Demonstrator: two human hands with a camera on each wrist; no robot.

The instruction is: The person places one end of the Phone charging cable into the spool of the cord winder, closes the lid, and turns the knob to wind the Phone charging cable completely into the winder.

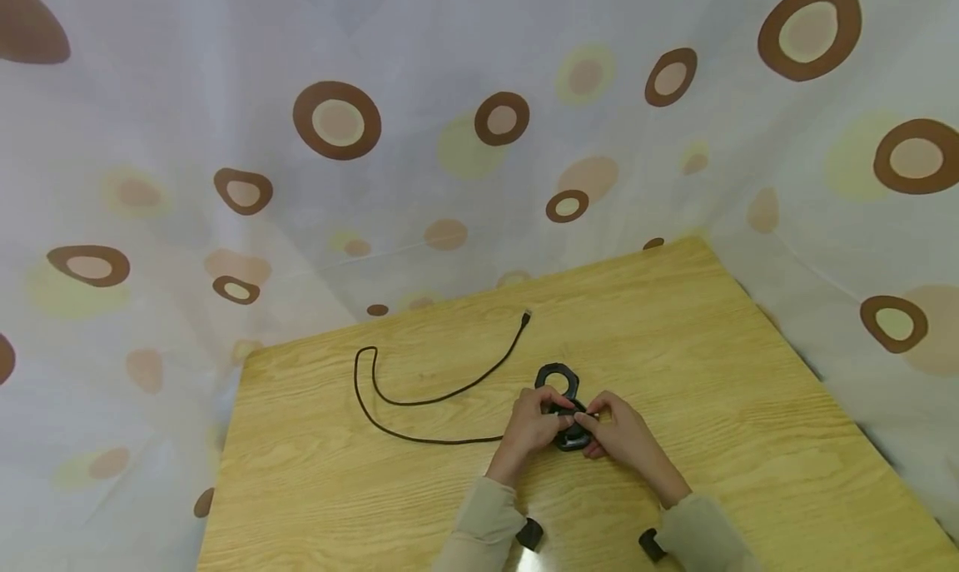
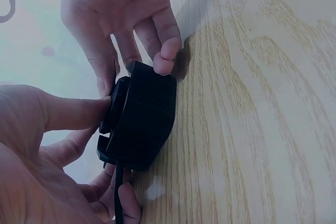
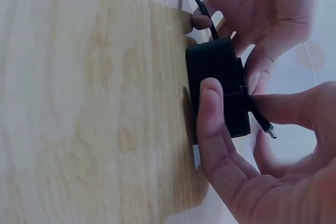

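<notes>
A black block-shaped holder (image 2: 149,116) with a flat octagonal ring (image 1: 573,381) at its far end is between both hands over the wooden table. From the left, my left hand (image 1: 529,427) grips it, thumb pressing on its top part and fingers about the cable side. On the other side my right hand (image 1: 628,435) holds it, one finger along its wall and the thumb at the cable. A black cable (image 1: 434,402) enters the holder near the left fingers. Its small metal-tipped plug (image 3: 269,130) sticks out by the right thumb.
The cable loops leftward over the wooden table (image 1: 315,489) and ends in a larger plug (image 1: 526,318) toward the back. A white curtain (image 1: 419,47) with brown spots surrounds the table. Black wrist-worn pieces (image 1: 529,534) show under the sleeves.
</notes>
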